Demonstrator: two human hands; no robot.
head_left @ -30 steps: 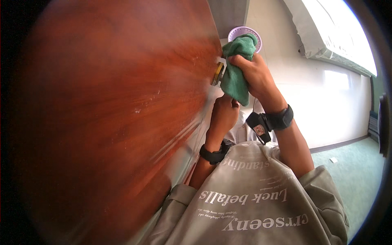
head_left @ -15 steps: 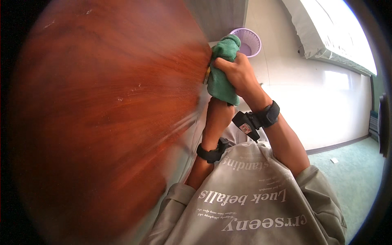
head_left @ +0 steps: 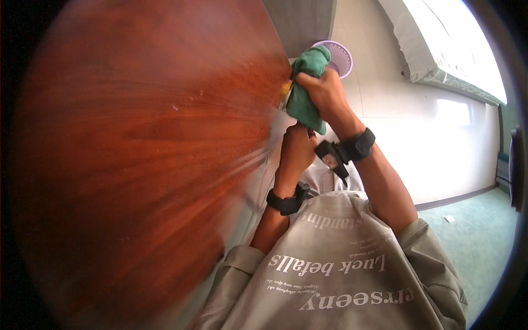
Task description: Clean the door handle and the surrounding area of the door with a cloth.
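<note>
My right hand (head_left: pixel 328 94) is closed around a green cloth (head_left: pixel 306 107), thumb lying across its left side. The cloth hangs bunched beside the right edge of a reddish-brown wooden surface (head_left: pixel 137 148). Just below it, my left hand (head_left: pixel 298 147) is curled up against the cloth's lower end; its fingers are partly hidden, and I cannot make out what it grips. A small yellow and pale piece (head_left: pixel 286 91) shows between the cloth and the wood, mostly covered. Both wrists wear black straps.
A purple slatted basket (head_left: pixel 340 59) stands on the floor beyond the cloth. A grey panel (head_left: pixel 305 25) rises at the back. To the right is a white-covered block (head_left: pixel 448 47). Pale floor (head_left: pixel 418 148) meets green flooring (head_left: pixel 476 231), where a small white scrap (head_left: pixel 449 218) lies.
Both hands and the cloth have shifted slightly to the right. More of my left hand shows under the cloth, and the yellow piece beside it is more visible.
</note>
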